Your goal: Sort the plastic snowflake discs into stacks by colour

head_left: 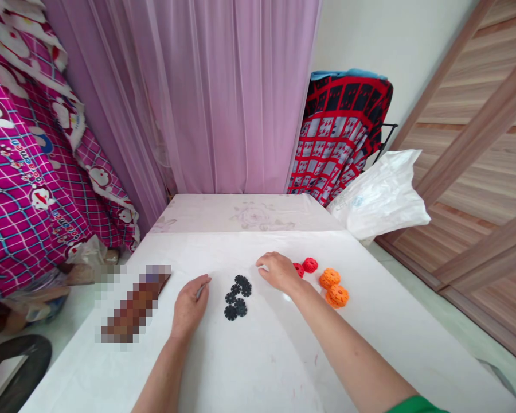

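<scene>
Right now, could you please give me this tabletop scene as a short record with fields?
surface: white table
left hand: left hand palm down on the table, left of the black pieces, holding nothing visible
right hand: right hand palm down on the table, beside the red pieces
black pieces: black discs clustered between the hands
red pieces: red pieces right of the right hand, partly hidden by it
orange pieces: orange balls, two, right of the red ones
backdrop: pink curtain, white plastic bag
</scene>
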The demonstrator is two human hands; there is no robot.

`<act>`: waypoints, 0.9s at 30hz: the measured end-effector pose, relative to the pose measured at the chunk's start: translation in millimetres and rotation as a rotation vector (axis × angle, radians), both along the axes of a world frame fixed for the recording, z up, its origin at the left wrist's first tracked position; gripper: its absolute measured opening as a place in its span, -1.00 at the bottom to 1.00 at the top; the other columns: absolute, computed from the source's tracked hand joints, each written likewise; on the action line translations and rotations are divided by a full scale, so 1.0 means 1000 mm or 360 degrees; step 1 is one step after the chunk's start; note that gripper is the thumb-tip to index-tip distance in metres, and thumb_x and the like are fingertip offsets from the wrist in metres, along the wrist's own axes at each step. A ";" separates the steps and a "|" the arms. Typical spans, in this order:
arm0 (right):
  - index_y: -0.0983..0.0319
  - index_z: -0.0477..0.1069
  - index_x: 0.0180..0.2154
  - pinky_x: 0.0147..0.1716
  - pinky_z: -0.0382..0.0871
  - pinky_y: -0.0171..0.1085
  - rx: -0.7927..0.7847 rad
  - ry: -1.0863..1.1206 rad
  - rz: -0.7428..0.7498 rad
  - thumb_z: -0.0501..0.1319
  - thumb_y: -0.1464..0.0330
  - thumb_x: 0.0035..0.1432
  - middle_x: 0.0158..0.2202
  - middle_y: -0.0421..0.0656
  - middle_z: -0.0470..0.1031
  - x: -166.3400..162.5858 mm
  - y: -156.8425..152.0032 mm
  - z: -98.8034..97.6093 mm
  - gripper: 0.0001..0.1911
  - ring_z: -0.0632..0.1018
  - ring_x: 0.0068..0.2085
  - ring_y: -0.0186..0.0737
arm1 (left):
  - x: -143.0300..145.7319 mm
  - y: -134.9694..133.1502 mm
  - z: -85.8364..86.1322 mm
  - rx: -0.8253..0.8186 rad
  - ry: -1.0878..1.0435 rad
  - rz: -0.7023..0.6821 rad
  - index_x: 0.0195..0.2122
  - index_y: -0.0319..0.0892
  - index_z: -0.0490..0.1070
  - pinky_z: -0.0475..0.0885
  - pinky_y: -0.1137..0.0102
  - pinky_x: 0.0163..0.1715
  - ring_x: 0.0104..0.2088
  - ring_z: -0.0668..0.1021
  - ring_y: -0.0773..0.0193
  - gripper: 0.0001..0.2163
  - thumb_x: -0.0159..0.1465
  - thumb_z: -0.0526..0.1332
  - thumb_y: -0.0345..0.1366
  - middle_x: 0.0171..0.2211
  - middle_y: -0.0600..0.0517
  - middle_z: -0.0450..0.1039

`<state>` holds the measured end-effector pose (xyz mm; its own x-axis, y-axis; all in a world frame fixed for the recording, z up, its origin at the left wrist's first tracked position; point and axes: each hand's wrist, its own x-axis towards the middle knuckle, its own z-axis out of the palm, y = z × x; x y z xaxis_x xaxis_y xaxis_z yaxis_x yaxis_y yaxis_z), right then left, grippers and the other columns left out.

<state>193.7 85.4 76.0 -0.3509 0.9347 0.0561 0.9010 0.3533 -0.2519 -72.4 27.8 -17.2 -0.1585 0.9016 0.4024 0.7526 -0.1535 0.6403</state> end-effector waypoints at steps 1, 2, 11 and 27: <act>0.10 0.55 -0.18 -0.09 0.26 -0.30 -0.0036 -0.0029 0.0055 0.16 0.39 0.13 -0.12 -0.18 0.56 -0.010 -0.003 -0.003 -0.76 0.50 -0.06 -0.22 | 0.000 0.000 0.000 -0.0006 -0.0007 0.0004 -0.17 -0.08 0.55 0.45 0.19 0.03 -0.08 0.59 0.16 -0.70 0.24 0.06 -0.17 -0.11 0.00 0.59; 0.11 0.54 -0.17 -0.11 0.27 -0.29 -0.0061 -0.0061 0.0068 0.18 0.37 0.12 -0.11 -0.17 0.56 -0.020 -0.005 -0.006 -0.76 0.51 -0.07 -0.20 | 0.000 -0.001 0.000 -0.0012 -0.0014 0.0004 -0.17 -0.08 0.55 0.45 0.20 0.03 -0.09 0.59 0.16 -0.70 0.24 0.06 -0.17 -0.11 0.01 0.59; 0.18 0.52 -0.25 -0.28 0.28 -0.26 -0.0172 -0.0208 -0.0052 0.19 0.28 0.08 -0.16 -0.06 0.56 -0.055 -0.019 -0.017 -0.79 0.55 -0.14 -0.11 | 0.002 -0.001 0.003 0.0002 -0.0030 -0.0010 -0.18 -0.08 0.55 0.47 0.22 0.01 -0.09 0.59 0.17 -0.70 0.23 0.05 -0.19 -0.12 0.01 0.59; 0.12 0.51 -0.13 -0.21 0.28 -0.30 -0.0097 -0.0212 -0.0512 0.18 0.27 0.07 -0.04 -0.14 0.53 0.046 0.026 0.015 -0.69 0.52 -0.08 -0.17 | 0.000 -0.001 0.001 -0.0009 -0.0037 0.0003 -0.19 -0.07 0.56 0.46 0.22 0.02 -0.10 0.59 0.16 -0.70 0.23 0.06 -0.15 -0.12 0.02 0.59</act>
